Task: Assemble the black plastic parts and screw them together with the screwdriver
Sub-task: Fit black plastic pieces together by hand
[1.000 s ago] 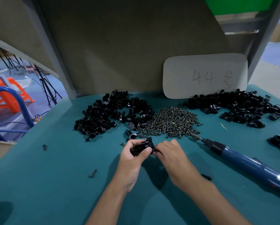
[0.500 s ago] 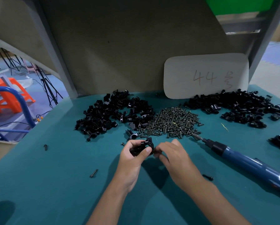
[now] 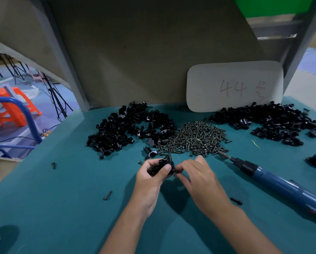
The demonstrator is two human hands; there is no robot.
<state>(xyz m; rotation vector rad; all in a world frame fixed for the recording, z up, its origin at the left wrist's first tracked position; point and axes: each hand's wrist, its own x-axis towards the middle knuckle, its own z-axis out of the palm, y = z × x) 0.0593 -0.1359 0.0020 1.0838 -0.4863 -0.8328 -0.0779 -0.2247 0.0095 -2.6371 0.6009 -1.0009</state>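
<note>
The small black plastic clamp part was gripped by the left hand; something unclear was pinched against it by the right hand. The blue cylindrical electric screwdriver lay at 3 o'clock, nearer the right hand, its bit toward 10 o'clock.

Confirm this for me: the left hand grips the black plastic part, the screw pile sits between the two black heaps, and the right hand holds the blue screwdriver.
One detail is wrong. In the head view the blue screwdriver lies on the green table, untouched; the right hand is at the black plastic part that the left hand grips. The screw pile does sit between the two black heaps.
</note>
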